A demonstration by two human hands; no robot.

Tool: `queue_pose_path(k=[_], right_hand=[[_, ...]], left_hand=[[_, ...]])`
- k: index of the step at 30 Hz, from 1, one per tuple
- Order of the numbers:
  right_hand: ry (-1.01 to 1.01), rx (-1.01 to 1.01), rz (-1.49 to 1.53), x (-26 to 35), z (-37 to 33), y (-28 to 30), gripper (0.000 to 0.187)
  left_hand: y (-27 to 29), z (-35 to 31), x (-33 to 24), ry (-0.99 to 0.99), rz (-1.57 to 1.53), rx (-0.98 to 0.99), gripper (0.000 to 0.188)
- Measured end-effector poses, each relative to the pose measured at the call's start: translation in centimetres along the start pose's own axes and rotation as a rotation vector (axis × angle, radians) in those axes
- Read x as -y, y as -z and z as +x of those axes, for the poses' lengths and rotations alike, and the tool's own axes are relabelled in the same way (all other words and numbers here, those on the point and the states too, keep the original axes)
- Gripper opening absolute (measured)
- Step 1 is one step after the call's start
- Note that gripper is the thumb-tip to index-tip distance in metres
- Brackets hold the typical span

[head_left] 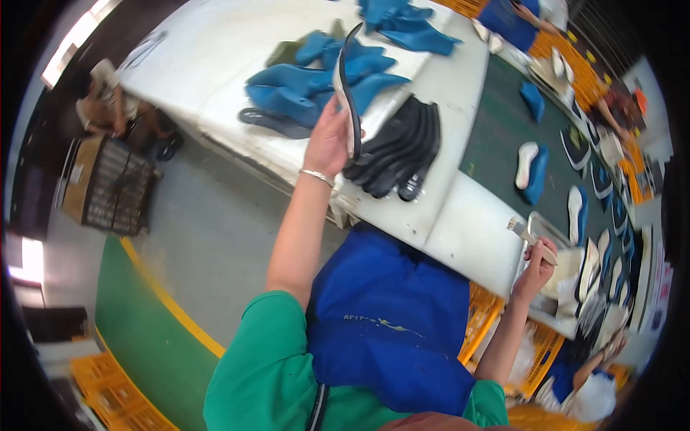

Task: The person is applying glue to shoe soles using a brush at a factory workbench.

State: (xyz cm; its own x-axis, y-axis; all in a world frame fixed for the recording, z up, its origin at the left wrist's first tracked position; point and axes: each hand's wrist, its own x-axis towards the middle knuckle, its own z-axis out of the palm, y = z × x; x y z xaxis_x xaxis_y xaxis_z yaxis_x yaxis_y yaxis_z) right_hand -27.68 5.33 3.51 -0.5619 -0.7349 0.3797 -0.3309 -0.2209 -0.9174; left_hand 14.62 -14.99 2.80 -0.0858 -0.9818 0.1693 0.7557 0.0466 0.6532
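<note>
My left hand (328, 141) is closed on a thin curved shoe sole (350, 97), black along one edge and pale on its face, held up on edge over the white table. Just right of it lies a fanned stack of black shoe soles (402, 147). Behind are several blue shoe lasts (287, 93) in a heap, with a single dark sole (272, 122) at their near left side. At the right, my right hand (535, 271) grips a flat paintbrush (530, 238) by its pale handle, bristles pointing up and left, close to a metal tray (550, 228).
A dark green conveyor belt (496, 136) runs along the right, carrying blue lasts and pale soles. Co-workers sit beyond it and at lower right. Orange crates (480, 316) stand under the table. At left, a person sits near a brown box (108, 183).
</note>
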Motion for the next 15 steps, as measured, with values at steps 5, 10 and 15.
queue_pose_path(k=[5, 10, 15], right_hand=[[0.006, -0.303, -0.09, 0.4, -2.1, 7.7, 0.017], [-0.007, -0.556, -0.311, -2.6, -2.9, 14.7, 0.02], [-0.016, -0.48, -0.3, -3.3, -2.0, 16.2, 0.017]], left_hand=[[-3.4, -0.7, 4.2, 0.216, -0.157, 0.02, 0.033], [-9.0, -3.4, 9.1, 0.383, -0.096, 0.104, 0.046], [-10.6, -7.5, 13.8, 0.656, 0.001, 0.109, 0.039]])
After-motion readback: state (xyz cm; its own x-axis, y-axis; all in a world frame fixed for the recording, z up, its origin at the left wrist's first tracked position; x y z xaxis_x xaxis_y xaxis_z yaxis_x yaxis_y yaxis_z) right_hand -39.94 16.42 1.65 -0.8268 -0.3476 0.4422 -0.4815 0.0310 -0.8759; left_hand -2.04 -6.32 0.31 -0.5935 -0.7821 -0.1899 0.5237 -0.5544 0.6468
